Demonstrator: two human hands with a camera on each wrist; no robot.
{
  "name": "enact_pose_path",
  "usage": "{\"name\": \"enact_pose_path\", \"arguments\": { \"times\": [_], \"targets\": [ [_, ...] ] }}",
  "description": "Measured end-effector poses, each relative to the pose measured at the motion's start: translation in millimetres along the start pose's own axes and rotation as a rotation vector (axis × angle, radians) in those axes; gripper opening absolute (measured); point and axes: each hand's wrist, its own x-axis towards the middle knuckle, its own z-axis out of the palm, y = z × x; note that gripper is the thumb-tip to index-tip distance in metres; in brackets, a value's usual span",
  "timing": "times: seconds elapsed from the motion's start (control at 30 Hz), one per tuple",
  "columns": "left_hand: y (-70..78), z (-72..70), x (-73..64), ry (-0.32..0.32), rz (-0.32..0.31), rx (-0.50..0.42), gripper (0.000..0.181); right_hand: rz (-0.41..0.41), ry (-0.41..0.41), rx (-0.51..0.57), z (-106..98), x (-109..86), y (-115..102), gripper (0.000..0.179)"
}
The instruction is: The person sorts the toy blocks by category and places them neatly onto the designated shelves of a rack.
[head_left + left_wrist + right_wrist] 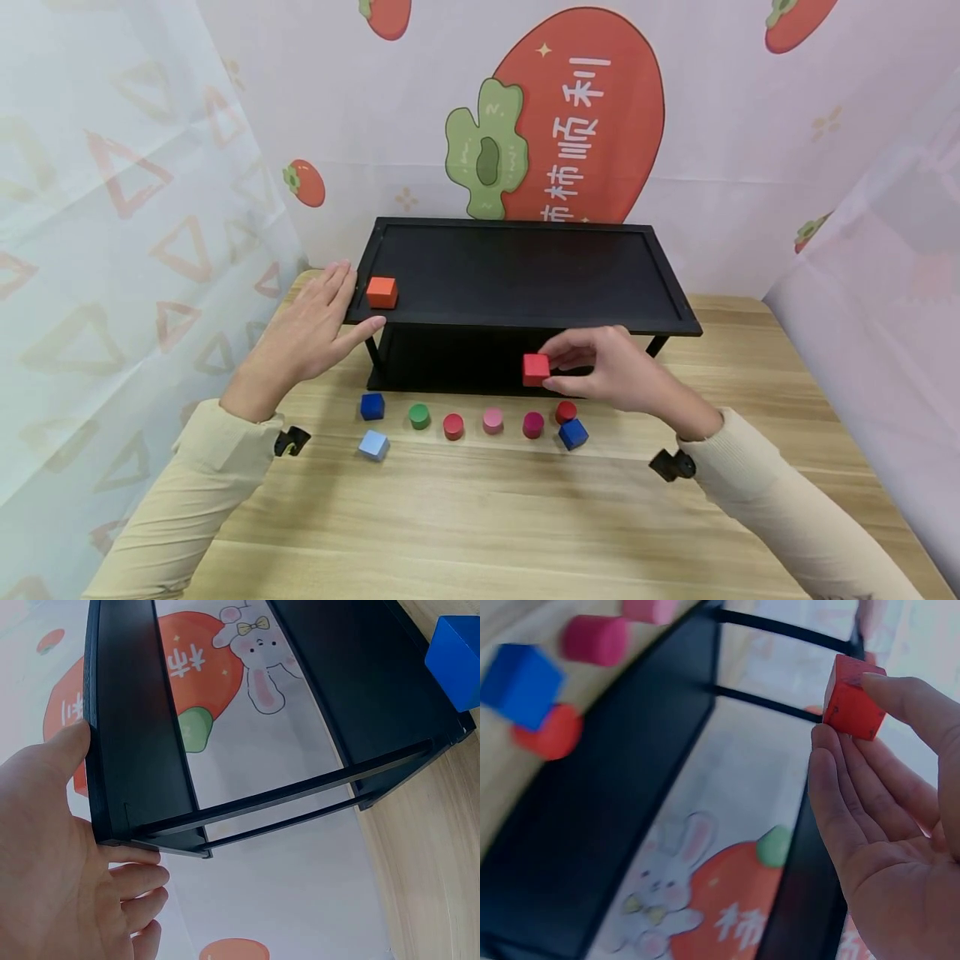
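Note:
My right hand [611, 371] pinches a red cube [536, 370] between thumb and fingertips, in front of the black two-tier shelf [517, 275]. The right wrist view shows the same red cube [853, 697] held at the fingertips, with the palm beside it. At the shelf's left end, my left hand [303, 329] rests against the side, fingers extended and thumb along the front edge. In the left wrist view, that thumb [69, 746] touches the front of the upper board. An orange cube [382, 292] sits on the top board near the left thumb.
Before the shelf lie a dark blue cube [372, 407], a light blue cube [373, 445], a green cylinder [419, 417], a red cylinder [453, 427], a pink one [492, 420] and a magenta one [533, 425]. Farther right, a blue cube [573, 434] overlaps another red cylinder [566, 411].

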Motion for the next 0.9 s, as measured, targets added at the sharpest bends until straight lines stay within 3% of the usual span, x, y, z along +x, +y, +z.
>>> {"name": "enact_pose_path", "arguments": {
  "times": [0.13,0.47,0.9],
  "targets": [
    [0.5,-0.4,0.0,-0.004,-0.001,0.002,0.095,-0.065,0.009,0.015,-0.9,22.9,-19.3,0.032],
    [-0.1,0.3,-0.1,-0.002,-0.005,-0.006,0.096,-0.131,0.054,0.023,3.3,82.7,-51.4,0.03],
    [0.5,1.4,1.4,0.006,-0.015,-0.022,0.098,-0.061,0.057,0.005,17.7,133.0,-61.8,0.035]
  ]
}}
